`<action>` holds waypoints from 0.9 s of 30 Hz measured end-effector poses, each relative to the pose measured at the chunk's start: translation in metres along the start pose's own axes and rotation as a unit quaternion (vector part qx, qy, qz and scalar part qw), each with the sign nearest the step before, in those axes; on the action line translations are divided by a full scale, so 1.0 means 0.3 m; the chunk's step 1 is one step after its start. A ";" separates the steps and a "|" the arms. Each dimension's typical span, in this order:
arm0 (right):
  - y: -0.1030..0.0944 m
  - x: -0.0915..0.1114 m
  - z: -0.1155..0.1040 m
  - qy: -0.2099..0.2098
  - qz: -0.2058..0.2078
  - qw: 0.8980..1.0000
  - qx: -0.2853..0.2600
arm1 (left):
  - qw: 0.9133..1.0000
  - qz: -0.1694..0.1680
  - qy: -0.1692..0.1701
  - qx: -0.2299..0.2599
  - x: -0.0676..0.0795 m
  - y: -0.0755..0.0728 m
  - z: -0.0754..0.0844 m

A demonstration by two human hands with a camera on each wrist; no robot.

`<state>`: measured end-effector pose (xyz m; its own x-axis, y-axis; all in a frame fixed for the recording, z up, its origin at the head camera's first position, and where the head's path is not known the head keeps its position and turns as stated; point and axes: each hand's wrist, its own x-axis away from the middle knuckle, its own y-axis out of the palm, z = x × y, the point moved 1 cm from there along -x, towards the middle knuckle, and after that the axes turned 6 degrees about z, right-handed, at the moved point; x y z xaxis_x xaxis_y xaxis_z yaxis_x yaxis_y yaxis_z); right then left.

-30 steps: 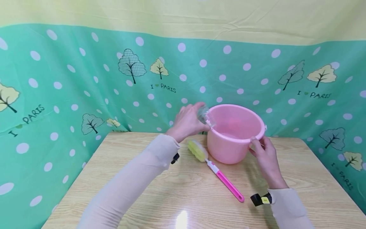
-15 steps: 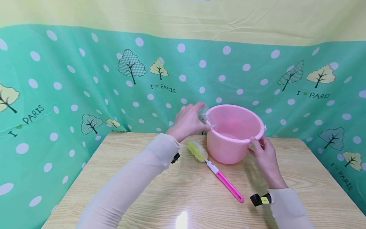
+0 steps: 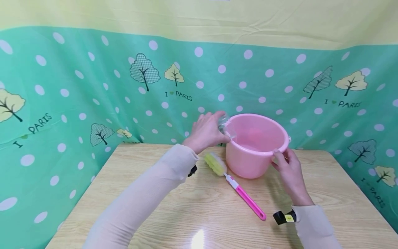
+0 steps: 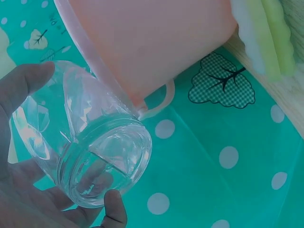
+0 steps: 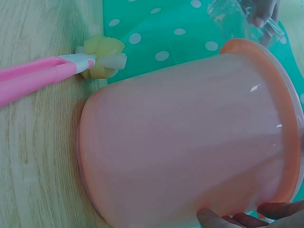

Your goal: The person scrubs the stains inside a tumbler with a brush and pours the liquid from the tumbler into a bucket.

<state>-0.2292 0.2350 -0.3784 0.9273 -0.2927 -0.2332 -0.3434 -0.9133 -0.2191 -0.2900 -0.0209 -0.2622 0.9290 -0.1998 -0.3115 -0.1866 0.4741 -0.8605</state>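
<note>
My left hand [image 3: 206, 133] grips a clear faceted drinking glass [image 3: 226, 127], tilted with its mouth over the left rim of a pink plastic bucket [image 3: 248, 162]. In the left wrist view, thumb and fingers wrap round the glass [image 4: 102, 137], its thick base facing the camera. My right hand [image 3: 290, 173] holds the bucket's right side at the rim, thumb on the near side. The bucket stands upright on the table. Its inside bottom is partly hidden by the front wall.
A bottle brush with a pink handle [image 3: 250, 202] and a yellow-and-white sponge head [image 3: 214, 164] lies on the wooden table [image 3: 192, 207], in front of the bucket and to its left. Behind hangs a green dotted curtain [image 3: 174, 117] close to the table's back edge.
The head view has shifted very slightly. Both hands keep their hold, and the glass stays tilted at the bucket's rim.
</note>
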 end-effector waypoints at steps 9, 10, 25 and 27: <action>-0.001 -0.002 -0.004 0.004 0.003 1.000 0.001 | 1.000 -0.002 0.004 -0.018 -0.002 -0.002 0.007; -0.001 -0.001 -0.004 0.004 0.003 1.000 0.001 | 1.000 -0.002 0.005 -0.018 -0.001 -0.002 0.009; -0.003 -0.002 0.007 -0.004 -0.003 1.000 0.004 | 0.999 -0.008 0.012 -0.033 -0.001 -0.010 0.023; -0.003 -0.002 0.006 -0.004 -0.003 1.000 0.004 | 0.999 -0.008 0.014 -0.037 -0.002 -0.012 0.026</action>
<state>-0.2297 0.2365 -0.3797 0.9279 -0.2852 -0.2399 -0.3396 -0.9123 -0.2288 -0.2874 -0.0158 -0.2558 0.9227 -0.2322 -0.3077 -0.1952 0.4068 -0.8924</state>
